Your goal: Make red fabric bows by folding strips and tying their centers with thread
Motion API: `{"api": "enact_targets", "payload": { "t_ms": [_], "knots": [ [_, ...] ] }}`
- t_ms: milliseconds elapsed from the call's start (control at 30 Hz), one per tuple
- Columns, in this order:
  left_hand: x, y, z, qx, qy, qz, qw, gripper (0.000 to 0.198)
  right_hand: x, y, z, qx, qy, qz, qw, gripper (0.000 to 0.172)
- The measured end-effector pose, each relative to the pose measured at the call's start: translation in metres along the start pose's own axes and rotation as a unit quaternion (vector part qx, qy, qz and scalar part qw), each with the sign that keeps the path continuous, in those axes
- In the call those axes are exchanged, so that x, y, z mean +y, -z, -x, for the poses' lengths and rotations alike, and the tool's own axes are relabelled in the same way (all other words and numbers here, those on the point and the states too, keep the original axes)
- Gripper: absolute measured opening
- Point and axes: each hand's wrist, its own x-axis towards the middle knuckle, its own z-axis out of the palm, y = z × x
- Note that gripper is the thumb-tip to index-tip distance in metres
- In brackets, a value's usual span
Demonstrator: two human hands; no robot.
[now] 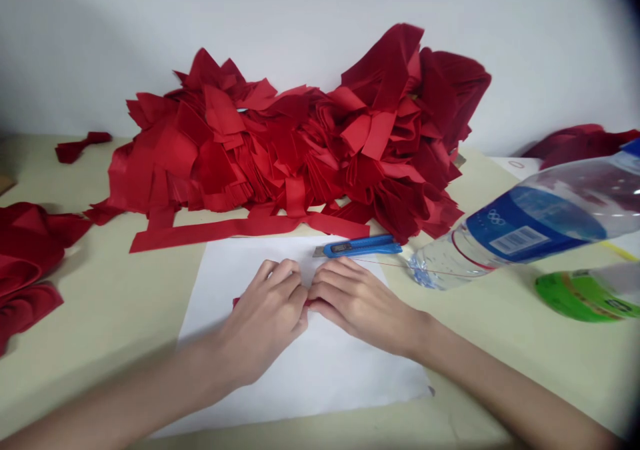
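My left hand [274, 313] and my right hand [357, 298] meet over a white sheet of paper [295, 397], fingers bent and closed. Between them is a small red fabric piece [237, 301], mostly hidden by the hands; one end peeks out left of my left hand, and a bit of red shows at the fingertips. A thin red thread [383, 263] runs from the clear bottle [535, 223] to my right fingers. Just beyond my right hand lies a blue utility knife [363, 245], its blade pointing left.
A big heap of red fabric strips [280, 150] stands against the wall. More red fabric [30, 257] lies at the left, with a small red bow [83, 147] behind it. A green-labelled bottle [585, 297] is at the right, and dark red cloth [575, 145] lies behind the bottles.
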Motion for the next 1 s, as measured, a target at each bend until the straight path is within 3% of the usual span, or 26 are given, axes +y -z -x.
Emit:
{"api": "enact_targets", "payload": {
  "t_ms": [100, 233, 333, 533, 633, 833, 1000],
  "knots": [
    [0.003, 0.001, -0.001, -0.003, 0.015, 0.021, 1.0, 0.02, 0.006, 0.017, 0.007, 0.002, -0.042, -0.069, 0.997, 0.017],
    [0.001, 0.003, -0.001, -0.014, 0.023, 0.045, 0.999, 0.024, 0.015, 0.039, 0.023, 0.078, -0.138, -0.091, 0.983, 0.018],
    [0.0, 0.005, -0.002, -0.017, 0.012, 0.029, 0.999, 0.022, 0.017, 0.044, 0.033, 0.093, -0.219, -0.096, 0.966, 0.016],
    [0.001, 0.005, 0.001, -0.028, -0.026, -0.052, 0.998, 0.015, 0.015, 0.032, 0.037, -0.033, -0.333, -0.124, 0.934, 0.008],
    [0.006, 0.006, 0.003, -0.03, -0.026, -0.11, 0.993, 0.013, 0.016, 0.025, 0.038, -0.067, -0.344, -0.127, 0.928, 0.005],
    [0.018, 0.008, 0.003, -0.044, -0.048, -0.193, 0.979, 0.019, 0.019, 0.021, 0.039, -0.014, -0.333, -0.092, 0.938, 0.011],
    [0.02, 0.007, 0.005, -0.063, -0.056, -0.203, 0.976, 0.028, 0.022, 0.017, 0.042, -0.01, -0.333, -0.037, 0.942, 0.013]
  ]
}}
